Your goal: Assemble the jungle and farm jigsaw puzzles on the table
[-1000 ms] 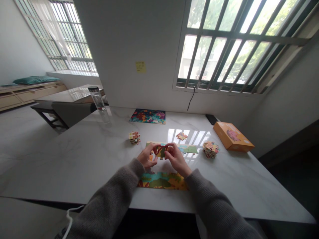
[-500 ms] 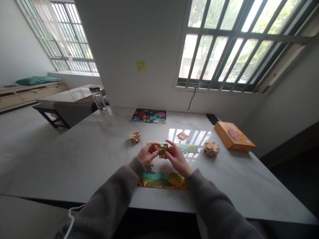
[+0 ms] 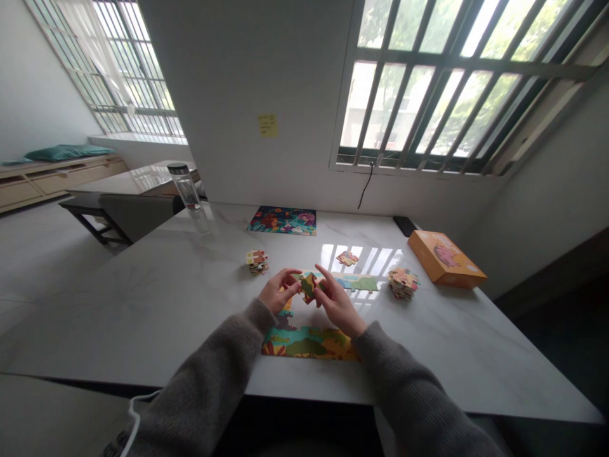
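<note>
A green and yellow puzzle piece [image 3: 308, 287] is held up between both hands, above the partly joined puzzle. My left hand [image 3: 280, 291] pinches its left side, and my right hand [image 3: 336, 299] grips it from the right, with the index finger raised. Below them lies the joined lower strip [image 3: 307, 344] of the puzzle, in green, teal and orange. The upper strip [image 3: 364, 284] runs behind my hands and is partly covered by them. One stack of pieces [image 3: 257, 261] stands to the left, a taller stack [image 3: 403, 283] to the right.
Loose pieces [image 3: 347, 258] lie behind the upper strip. Farther back is a dark, colourful picture sheet [image 3: 283, 220]. An orange box [image 3: 446, 259] and a black phone [image 3: 405, 226] are at the right; a glass bottle [image 3: 186, 187] stands at the far left of the white table [image 3: 190, 304].
The held piece has been turned between my fingers and now shows a corner pointing down. My hands stay in nearly the same place, and the view has shifted slightly.
</note>
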A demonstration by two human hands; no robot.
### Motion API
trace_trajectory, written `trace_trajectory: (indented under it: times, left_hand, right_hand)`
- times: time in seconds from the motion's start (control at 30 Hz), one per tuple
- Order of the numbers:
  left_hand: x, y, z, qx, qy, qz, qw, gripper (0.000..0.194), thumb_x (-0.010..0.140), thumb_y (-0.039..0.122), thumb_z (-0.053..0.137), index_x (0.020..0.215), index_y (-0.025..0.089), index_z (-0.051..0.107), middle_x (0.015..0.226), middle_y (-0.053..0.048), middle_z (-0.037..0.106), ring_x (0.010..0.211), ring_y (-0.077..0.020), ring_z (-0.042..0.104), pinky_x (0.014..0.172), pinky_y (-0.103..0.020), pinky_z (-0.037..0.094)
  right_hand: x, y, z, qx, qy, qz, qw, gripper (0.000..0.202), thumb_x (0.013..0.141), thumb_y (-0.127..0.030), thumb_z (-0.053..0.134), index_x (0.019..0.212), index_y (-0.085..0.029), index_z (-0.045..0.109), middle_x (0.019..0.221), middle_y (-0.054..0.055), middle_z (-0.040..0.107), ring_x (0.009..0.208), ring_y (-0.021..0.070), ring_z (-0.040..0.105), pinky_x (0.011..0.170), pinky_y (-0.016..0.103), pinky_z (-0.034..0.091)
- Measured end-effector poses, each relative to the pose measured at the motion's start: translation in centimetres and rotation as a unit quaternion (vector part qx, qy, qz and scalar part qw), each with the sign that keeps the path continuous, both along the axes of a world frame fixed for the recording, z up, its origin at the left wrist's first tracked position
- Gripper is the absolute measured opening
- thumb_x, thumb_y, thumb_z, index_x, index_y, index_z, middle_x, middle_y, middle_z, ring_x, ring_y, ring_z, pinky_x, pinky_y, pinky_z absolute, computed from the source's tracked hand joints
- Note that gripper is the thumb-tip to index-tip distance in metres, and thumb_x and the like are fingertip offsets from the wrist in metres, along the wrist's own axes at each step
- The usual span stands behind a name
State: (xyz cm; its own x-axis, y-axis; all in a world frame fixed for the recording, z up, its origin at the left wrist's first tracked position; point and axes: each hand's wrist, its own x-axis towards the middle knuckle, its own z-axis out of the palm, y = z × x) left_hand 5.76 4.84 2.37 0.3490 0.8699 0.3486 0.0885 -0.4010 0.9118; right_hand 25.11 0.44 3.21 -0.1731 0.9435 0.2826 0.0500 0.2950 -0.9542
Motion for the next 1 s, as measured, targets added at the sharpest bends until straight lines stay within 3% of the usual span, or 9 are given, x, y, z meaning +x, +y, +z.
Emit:
trace_trajectory:
  times: [0.1,0.23,0.4,0.5,0.6,0.67,0.8,0.9,1.0]
  left_hand:
    - [-0.1,0.0,0.2,-0.001,0.022,-0.004,1.0,0.038,0.087,0.039,0.068,0.117,0.016,0.063,0.079,-0.002,0.066,0.074,-0.0164,0.063,0.072,-0.028,0.048]
    - [-0.1,0.3,-0.1,-0.015,0.001,0.011,1.0,0.035,0.089,0.04,0.065,0.113,0.015,0.065,0.078,-0.002,0.065,0.071,-0.0151,0.062,0.071,-0.028,0.049]
    - [0.1,0.7,-0.5,-0.045,-0.049,0.03,0.997,0.032,0.081,0.043,0.073,0.091,0.015,0.063,0.072,0.0,0.062,0.065,-0.0132,0.06,0.065,-0.026,0.049]
    - [0.3,0.8,-0.5,-0.066,-0.068,0.013,0.995,0.035,0.078,0.046,0.075,0.085,0.015,0.061,0.075,-0.002,0.065,0.068,-0.0142,0.062,0.067,-0.027,0.052]
    - [0.3,0.6,-0.3,-0.069,-0.082,0.023,0.994,0.036,0.082,0.047,0.071,0.095,0.015,0.061,0.08,-0.003,0.067,0.073,-0.0164,0.065,0.07,-0.03,0.054]
    - [0.0,0.3,0.0,-0.022,-0.053,0.041,0.997,0.035,0.086,0.043,0.067,0.107,0.016,0.061,0.093,-0.007,0.068,0.083,-0.019,0.066,0.075,-0.033,0.054]
    - [-0.7,-0.4,0.8,0.175,0.09,0.051,0.979,0.045,0.082,0.025,0.067,0.126,0.021,0.057,0.133,-0.012,0.059,0.12,-0.0275,0.056,0.099,-0.044,0.048]
    - [-1.0,-0.4,0.9,0.253,0.148,0.044,0.955,0.05,0.079,0.021,0.069,0.128,0.023,0.056,0.134,-0.011,0.059,0.124,-0.0296,0.053,0.108,-0.05,0.04]
    - [-1.0,-0.2,0.6,0.271,0.153,0.035,0.95,0.048,0.081,0.021,0.069,0.127,0.023,0.056,0.129,-0.01,0.063,0.119,-0.0282,0.056,0.105,-0.047,0.043]
  right_hand:
    - [0.0,0.2,-0.6,0.0,-0.004,0.02,1.0,0.059,0.096,-0.033,0.052,0.151,-0.025,0.034,0.082,-0.002,0.059,0.064,0.0127,0.057,0.062,0.028,0.049]
    - [0.3,0.4,-1.3,0.055,-0.136,0.01,0.989,0.059,0.094,-0.024,0.054,0.151,-0.025,0.037,0.094,0.004,0.063,0.073,0.0149,0.059,0.066,0.031,0.053]
    - [1.1,0.1,-0.5,0.205,-0.234,-0.014,0.95,0.071,0.086,-0.016,0.065,0.151,-0.031,0.038,0.138,0.012,0.05,0.12,0.0262,0.054,0.085,0.038,0.057]
    - [1.4,-0.1,0.2,0.237,-0.253,0.003,0.938,0.059,0.09,-0.018,0.066,0.143,-0.033,0.047,0.136,0.009,0.054,0.127,0.0265,0.051,0.098,0.043,0.054]
    - [1.7,0.1,0.5,0.252,-0.245,-0.02,0.936,0.052,0.091,-0.02,0.066,0.139,-0.032,0.05,0.133,0.009,0.056,0.125,0.0255,0.054,0.105,0.046,0.05]
    - [2.0,0.3,0.6,0.257,-0.236,-0.041,0.936,0.051,0.091,-0.02,0.066,0.138,-0.031,0.051,0.133,0.009,0.056,0.124,0.0251,0.054,0.106,0.046,0.049]
    - [2.9,0.9,0.5,0.251,-0.245,-0.064,0.934,0.049,0.091,-0.021,0.067,0.137,-0.031,0.052,0.132,0.01,0.057,0.121,0.0262,0.056,0.103,0.048,0.05]
    - [3.3,1.1,0.4,0.253,-0.263,-0.056,0.929,0.047,0.09,-0.023,0.068,0.135,-0.03,0.054,0.13,0.01,0.059,0.119,0.0267,0.056,0.102,0.049,0.05]
    - [3.4,1.0,0.4,0.255,-0.269,-0.048,0.928,0.045,0.091,-0.024,0.068,0.133,-0.029,0.055,0.13,0.01,0.06,0.118,0.0262,0.056,0.101,0.048,0.05]
